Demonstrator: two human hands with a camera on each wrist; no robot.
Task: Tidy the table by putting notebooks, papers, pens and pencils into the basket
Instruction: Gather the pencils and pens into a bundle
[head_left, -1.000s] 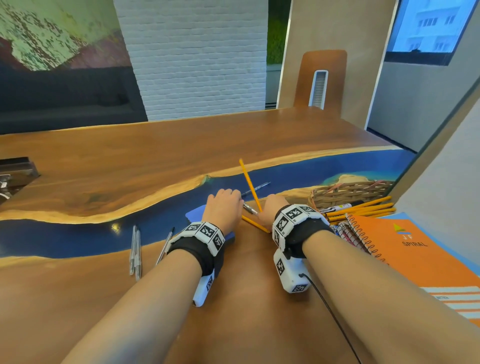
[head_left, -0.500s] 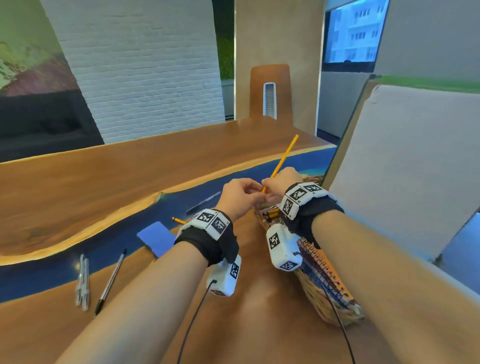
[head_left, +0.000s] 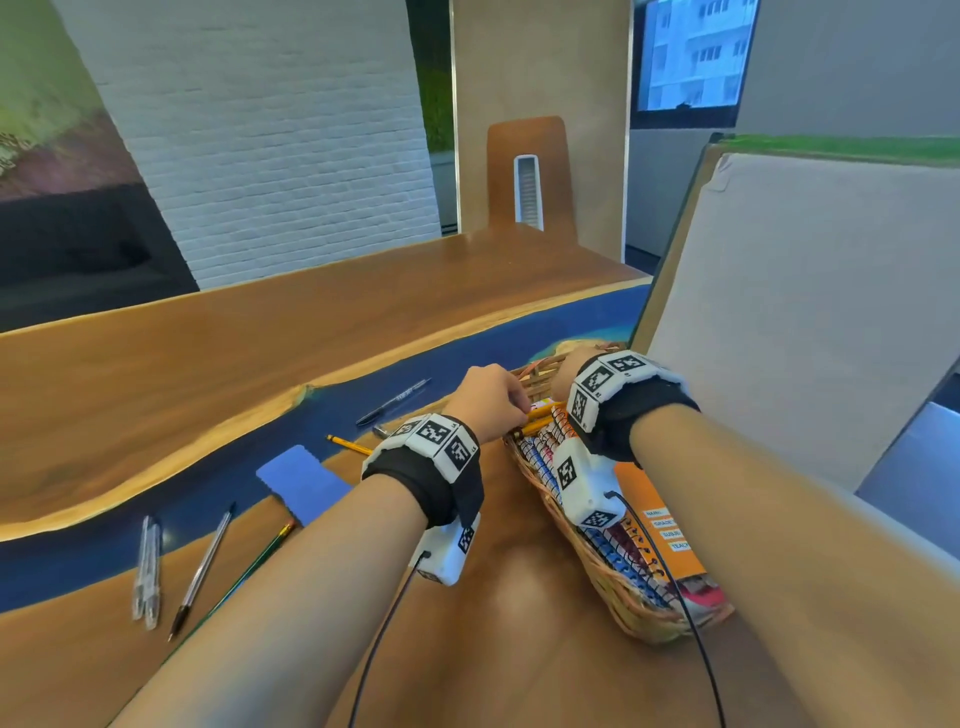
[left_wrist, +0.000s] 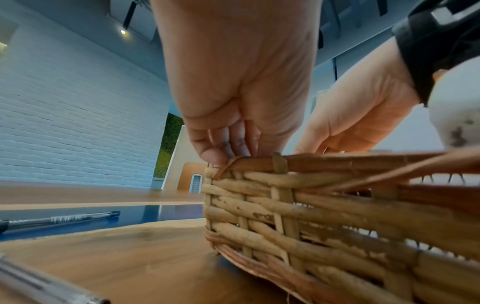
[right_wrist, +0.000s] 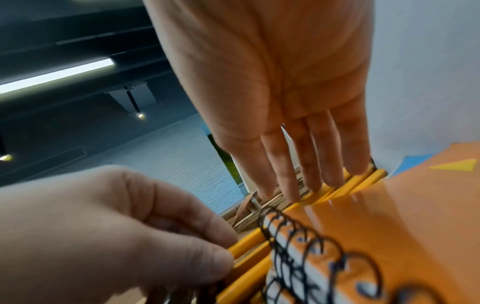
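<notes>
A wicker basket (head_left: 602, 577) stands on the table at the right, holding an orange spiral notebook (head_left: 662, 512) and several yellow pencils (head_left: 540, 415). My left hand (head_left: 519, 410) is at the basket's left rim and pinches the near end of a yellow pencil (right_wrist: 246, 242) between thumb and fingers. My right hand (head_left: 569, 371) is over the basket's far end. Its straight fingertips (right_wrist: 335, 181) press down on the pencils (right_wrist: 348, 185) beside the notebook (right_wrist: 402, 226). The left wrist view shows the basket wall (left_wrist: 311, 216) and both hands above its rim.
Left of the basket on the table lie a yellow pencil (head_left: 349, 445), a black pen (head_left: 395, 401), a blue paper (head_left: 301, 486), a green pencil (head_left: 254, 558), a dark-tipped pen (head_left: 202, 569) and clear pens (head_left: 147, 569). A grey board (head_left: 805, 312) stands right behind the basket.
The yellow pencil that both hands held upright above the basket now lies down among the pencils in it. Both hands have dropped to the basket.
</notes>
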